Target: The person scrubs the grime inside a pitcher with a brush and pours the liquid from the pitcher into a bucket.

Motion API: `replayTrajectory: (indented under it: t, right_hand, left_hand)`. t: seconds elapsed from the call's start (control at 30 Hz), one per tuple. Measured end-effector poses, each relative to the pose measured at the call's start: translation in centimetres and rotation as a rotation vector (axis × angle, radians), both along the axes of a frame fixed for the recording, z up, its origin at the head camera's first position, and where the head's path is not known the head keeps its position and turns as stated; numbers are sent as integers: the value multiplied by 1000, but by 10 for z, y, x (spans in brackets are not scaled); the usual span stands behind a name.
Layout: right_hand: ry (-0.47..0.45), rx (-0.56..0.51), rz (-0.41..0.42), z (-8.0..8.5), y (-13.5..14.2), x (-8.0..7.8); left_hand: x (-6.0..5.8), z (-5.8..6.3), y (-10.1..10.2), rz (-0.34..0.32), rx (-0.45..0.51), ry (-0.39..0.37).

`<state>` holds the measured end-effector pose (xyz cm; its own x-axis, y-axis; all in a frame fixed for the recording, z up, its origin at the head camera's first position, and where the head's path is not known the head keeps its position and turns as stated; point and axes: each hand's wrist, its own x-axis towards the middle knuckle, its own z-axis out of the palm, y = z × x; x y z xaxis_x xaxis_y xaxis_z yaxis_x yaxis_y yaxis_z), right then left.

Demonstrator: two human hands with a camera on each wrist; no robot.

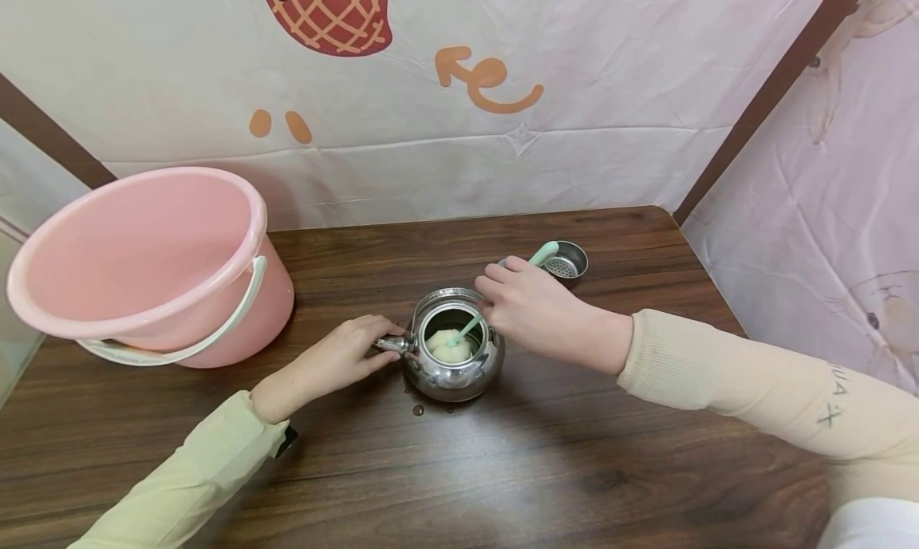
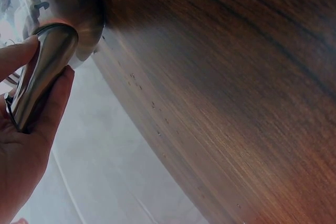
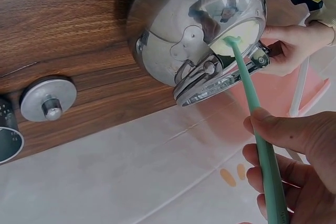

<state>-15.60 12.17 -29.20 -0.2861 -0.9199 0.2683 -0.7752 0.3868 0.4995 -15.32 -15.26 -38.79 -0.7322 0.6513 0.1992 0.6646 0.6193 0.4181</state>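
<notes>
A shiny steel kettle (image 1: 451, 383) stands lidless on the table, its mouth facing up. My left hand (image 1: 348, 357) grips its spout (image 2: 48, 69) from the left, thumb on one side and fingers on the other. In my right hand (image 1: 527, 310) is a long-handled green brush (image 3: 251, 90), pinched between thumb and fingers. The brush slants down into the kettle's mouth, where its green tip meets a cream, sponge-like head (image 1: 447, 348). The lower part of that head is hidden inside the kettle. The kettle's bail handle (image 3: 220, 85) lies folded beside the rim.
On the left stands a large pink bucket (image 1: 280, 302) with a pale handle (image 1: 240, 313). A perforated steel strainer (image 1: 567, 260) lies behind my right hand, with the kettle lid (image 3: 48, 99) near it. Water drops (image 1: 419, 410) dot the wooden table (image 1: 459, 485); a printed cloth hangs behind.
</notes>
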Motion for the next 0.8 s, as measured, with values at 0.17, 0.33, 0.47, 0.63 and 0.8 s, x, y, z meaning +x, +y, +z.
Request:
replayTrajectory:
  t: [0.17, 0.33, 0.47, 0.63, 0.8]
  right_hand:
    - [1, 11, -7, 1, -3, -2]
    - [0, 22, -16, 0, -5, -4]
    - [-6, 28, -23, 1, -6, -6]
    - [-23, 19, -31, 0, -6, -9]
    - [-27, -4, -30, -2, -5, -14]
  left_hand:
    - [0, 0, 0, 1, -1, 0]
    - [0, 1, 0, 3, -4, -6]
    - [1, 1, 0, 3, -3, -8]
    - [0, 0, 0, 2, 0, -8]
    - [0, 0, 0, 0, 1, -8]
